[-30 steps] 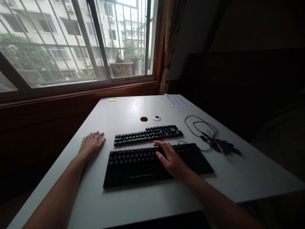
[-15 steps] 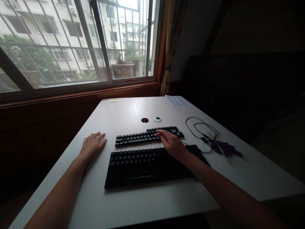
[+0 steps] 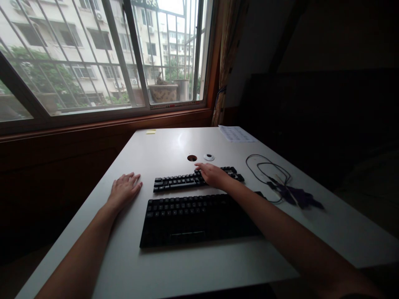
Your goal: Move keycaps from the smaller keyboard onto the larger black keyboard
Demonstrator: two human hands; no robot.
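Note:
My left hand (image 3: 125,190) lies on the white tabletop, palm down with its fingers spread, left of the keyboard, and holds nothing. My right hand (image 3: 213,175) reaches over the right part of the loose black keycaps (image 3: 177,182), which sit in rows behind the keyboard. Its index finger points left beyond the back row; its other fingers are partly hidden, and nothing shows in it. Below my right forearm is a black keyboard (image 3: 174,234). Keycaps show along its upper left, while its dark right and lower parts show no clear detail.
A dark cable (image 3: 262,160) loops on the table at the right, beside a purple cloth-like thing (image 3: 299,197) with thin sticks. Behind the keycaps are a round hole (image 3: 192,158) and a white ring cover (image 3: 208,157). Printed paper (image 3: 237,134) and yellow notes (image 3: 151,131) lie farther back.
My right hand has shifted a little left and away from me over the keycaps, its index finger now farther out. My left hand rests as before. The view has turned slightly.

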